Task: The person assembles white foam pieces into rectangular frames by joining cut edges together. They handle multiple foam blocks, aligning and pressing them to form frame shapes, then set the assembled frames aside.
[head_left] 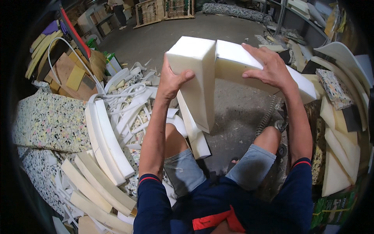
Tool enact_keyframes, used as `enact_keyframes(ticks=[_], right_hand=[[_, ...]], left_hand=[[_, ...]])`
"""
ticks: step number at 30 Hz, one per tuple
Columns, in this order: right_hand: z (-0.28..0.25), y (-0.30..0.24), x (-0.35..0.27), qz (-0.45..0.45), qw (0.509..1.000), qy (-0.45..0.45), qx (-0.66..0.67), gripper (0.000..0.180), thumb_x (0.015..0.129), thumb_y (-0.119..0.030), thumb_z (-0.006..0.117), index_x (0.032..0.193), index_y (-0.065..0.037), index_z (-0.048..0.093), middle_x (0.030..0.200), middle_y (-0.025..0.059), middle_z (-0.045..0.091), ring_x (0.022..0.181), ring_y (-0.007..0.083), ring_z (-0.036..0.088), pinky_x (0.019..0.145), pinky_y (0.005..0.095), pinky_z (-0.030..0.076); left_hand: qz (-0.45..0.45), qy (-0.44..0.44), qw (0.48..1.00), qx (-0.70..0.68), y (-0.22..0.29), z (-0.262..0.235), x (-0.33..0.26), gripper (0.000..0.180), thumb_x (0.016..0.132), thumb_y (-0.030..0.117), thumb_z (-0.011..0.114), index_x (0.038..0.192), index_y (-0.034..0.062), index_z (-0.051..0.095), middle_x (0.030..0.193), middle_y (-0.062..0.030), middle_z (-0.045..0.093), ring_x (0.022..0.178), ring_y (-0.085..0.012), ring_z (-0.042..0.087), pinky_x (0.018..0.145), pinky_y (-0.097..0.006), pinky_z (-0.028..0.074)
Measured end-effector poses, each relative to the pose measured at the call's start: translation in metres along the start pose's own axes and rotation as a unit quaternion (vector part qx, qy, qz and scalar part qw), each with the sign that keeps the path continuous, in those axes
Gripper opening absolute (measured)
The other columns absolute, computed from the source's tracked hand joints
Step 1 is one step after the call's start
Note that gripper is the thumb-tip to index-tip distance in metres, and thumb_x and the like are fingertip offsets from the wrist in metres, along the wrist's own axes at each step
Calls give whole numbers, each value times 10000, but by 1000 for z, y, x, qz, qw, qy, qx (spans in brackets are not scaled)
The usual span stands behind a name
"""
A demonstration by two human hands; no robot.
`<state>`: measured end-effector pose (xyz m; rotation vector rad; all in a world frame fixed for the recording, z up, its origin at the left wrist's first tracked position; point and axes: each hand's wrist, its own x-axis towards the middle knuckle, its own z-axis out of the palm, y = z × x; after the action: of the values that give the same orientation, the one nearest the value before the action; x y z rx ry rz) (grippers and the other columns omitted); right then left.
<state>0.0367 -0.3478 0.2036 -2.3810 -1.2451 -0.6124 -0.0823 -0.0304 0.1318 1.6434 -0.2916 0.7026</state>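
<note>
My left hand (171,81) is closed round the side of a long cream foam block (200,85) that stands roughly upright in front of me, its thumb pressed on the near face. A second foam block (232,52) reaches off to the right, its left end against or very close to the upright one; whether they touch I cannot tell. Over its top and near side, my right hand (270,68) grips this second block, fingers on top and thumb low. Behind and below the upright block, another foam strip (194,136) slants down by my left knee.
White foam offcuts (134,103) pile up on the left, beside long foam strips (111,136) and a speckled foam slab (50,123). A broom (97,62) leans at the back left. More foam sheets (339,146) lie on the right, near a coiled hose (269,115).
</note>
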Motion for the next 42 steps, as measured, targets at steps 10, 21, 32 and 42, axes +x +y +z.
enact_keyframes(ticks=[10,21,32,42], right_hand=[[-71,-14,-13,-33,999,-30,-11,913,647,-459,898,1454,-183,576,1129,140,685,995,316,635,901,403,498],[-65,-32,-16,-53,995,-68,-42,922,645,-485,888,1452,-172,572,1017,143,670,903,318,621,830,410,496],[-53,-38,-17,-51,995,-74,-35,931,636,-444,896,1462,-176,562,961,127,655,891,318,618,829,419,496],[-52,-45,-18,-60,995,-73,-37,926,629,-409,901,1457,-164,568,999,123,660,922,309,621,849,406,494]], left_hand=[[68,62,993,68,20,37,-11,1044,791,518,837,1550,60,285,1358,-185,529,1225,-276,575,1025,-420,486],[86,64,993,53,24,60,-25,1184,675,451,941,1539,26,253,1347,-205,531,1217,-301,589,1023,-423,498],[69,128,985,97,24,58,-35,1224,570,444,995,1483,3,309,1260,-199,589,1162,-307,624,984,-410,531],[70,150,979,122,28,60,-46,1262,564,455,994,1497,-27,294,1299,-200,544,1164,-296,617,978,-411,530]])
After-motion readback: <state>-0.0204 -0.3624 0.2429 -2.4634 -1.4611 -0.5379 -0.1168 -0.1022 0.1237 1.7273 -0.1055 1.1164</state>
